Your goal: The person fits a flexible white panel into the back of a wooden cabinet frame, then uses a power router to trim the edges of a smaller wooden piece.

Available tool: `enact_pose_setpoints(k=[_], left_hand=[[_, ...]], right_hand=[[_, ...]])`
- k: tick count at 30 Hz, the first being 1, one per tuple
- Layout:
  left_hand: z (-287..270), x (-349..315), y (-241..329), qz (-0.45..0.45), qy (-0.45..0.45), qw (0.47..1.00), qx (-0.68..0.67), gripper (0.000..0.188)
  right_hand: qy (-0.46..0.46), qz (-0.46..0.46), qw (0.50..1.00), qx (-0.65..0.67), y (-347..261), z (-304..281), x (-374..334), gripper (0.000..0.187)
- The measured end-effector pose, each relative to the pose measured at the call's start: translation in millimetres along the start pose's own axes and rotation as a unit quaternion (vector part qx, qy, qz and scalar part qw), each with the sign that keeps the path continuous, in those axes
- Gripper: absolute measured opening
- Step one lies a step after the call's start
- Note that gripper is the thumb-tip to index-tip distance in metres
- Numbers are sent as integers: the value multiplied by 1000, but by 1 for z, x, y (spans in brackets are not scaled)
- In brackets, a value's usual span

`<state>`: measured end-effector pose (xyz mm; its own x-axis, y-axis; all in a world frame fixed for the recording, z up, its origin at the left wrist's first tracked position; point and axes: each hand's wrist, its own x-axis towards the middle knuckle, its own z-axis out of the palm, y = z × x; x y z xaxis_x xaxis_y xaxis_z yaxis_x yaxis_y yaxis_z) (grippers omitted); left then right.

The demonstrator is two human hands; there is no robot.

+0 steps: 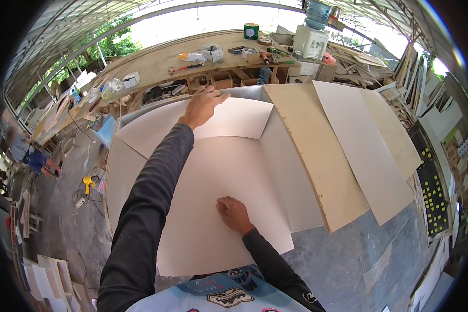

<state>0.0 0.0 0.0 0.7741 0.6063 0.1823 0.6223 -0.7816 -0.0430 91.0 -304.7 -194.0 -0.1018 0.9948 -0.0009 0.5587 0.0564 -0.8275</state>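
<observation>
With a brown wooden desk ahead and pale plywood board at right, our left hand, fingers apart, and right hand, fingers curled, grip unclear, are over a smooth, curved white sheet.

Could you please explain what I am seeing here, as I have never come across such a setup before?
There is no robot here: a person works with two bare hands. The single round-looking picture comes from a fisheye camera on their head, looking down, so straight edges bend.

The left hand reaches to the far part of a large pale sheet, and the right hand is over its nearer part, fingers curled. I cannot tell whether either grips it. The sheet lies between the walls of an open box. Behind stands a workbench with tools.
</observation>
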Motion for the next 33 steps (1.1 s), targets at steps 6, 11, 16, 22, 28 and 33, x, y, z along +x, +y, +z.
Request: enact_pose_setpoints(k=[6,11,16,22,28,33], left_hand=[[54,-36,21,-95,341,931,87,79],[119,-102,22,-256,293,920,44,85],[140,-159,2,-383,211,899,-21,106],[165,-191,-33,-449,262,835,-180,113],[198,-193,-53,-533,269,770,-225,121],[211,-185,-63,-529,270,776,-214,126]], right_hand=[[122,-93,977,-147,21,9,54,39],[107,0,958,-266,17,-5,92,66],[183,1,944,-273,26,-30,140,81],[254,7,940,-227,49,-46,194,87],[311,16,940,-138,59,-48,224,93],[338,6,937,-84,67,-54,240,96]])
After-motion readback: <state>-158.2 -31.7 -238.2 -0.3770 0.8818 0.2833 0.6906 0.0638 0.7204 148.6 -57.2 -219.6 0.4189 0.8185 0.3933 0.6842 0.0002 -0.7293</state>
